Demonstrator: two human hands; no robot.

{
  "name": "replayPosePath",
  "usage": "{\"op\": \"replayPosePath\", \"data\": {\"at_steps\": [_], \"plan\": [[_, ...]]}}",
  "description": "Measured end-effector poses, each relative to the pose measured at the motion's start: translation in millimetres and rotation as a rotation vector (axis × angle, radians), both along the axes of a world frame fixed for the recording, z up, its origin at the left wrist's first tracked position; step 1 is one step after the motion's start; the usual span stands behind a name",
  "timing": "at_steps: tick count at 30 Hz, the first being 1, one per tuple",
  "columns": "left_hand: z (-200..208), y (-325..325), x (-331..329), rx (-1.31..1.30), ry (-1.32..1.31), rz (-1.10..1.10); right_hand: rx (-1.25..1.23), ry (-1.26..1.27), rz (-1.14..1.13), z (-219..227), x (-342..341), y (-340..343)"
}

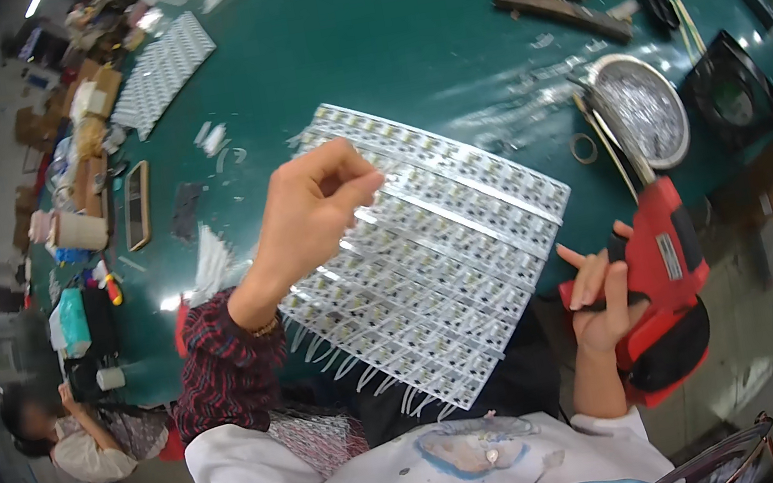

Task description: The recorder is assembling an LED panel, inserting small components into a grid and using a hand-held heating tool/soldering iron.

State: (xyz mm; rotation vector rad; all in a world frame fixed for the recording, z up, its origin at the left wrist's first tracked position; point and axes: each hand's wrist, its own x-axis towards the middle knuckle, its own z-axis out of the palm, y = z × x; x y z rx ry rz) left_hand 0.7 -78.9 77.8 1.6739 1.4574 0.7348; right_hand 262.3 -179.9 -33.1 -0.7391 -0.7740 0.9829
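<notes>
My left hand (312,208) is raised over a panel of small white circuit boards (441,263), thumb and fingertips pinched together. What lies between them, if anything, is too small to make out. The panel lies at an angle on the near table edge, its boards set in rows with shiny strips. Thin white wires (367,376) hang from its near left side. At the right, my right hand (608,297) is on the handle of a red and black power tool (665,243), with some fingers spread. The tool's long metal nose reaches a round bowl (683,116) of silvery material.
Another board panel (167,69) lies at the far left of the green table (354,34). A wooden bar (562,11) and a black fan-like box (735,90) are at the right. Sticks (614,155) lean by the bowl. A seated person (95,444) is at the left.
</notes>
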Motion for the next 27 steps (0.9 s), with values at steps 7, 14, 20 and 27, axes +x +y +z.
{"op": "replayPosePath", "data": {"at_steps": [7,14,20,27], "plan": [[-24,-26,79,0.071,-0.107,-0.201,-0.121,-0.180,0.017,19,24,-43],[-49,-20,98,0.110,0.025,-0.234,-0.179,-0.232,-0.013,27,45,-73],[-64,-14,100,0.226,0.067,-0.144,-0.238,-0.254,0.015,22,56,-86],[-69,-17,98,0.213,0.128,-0.120,-0.253,-0.315,0.080,12,60,-88]]}}
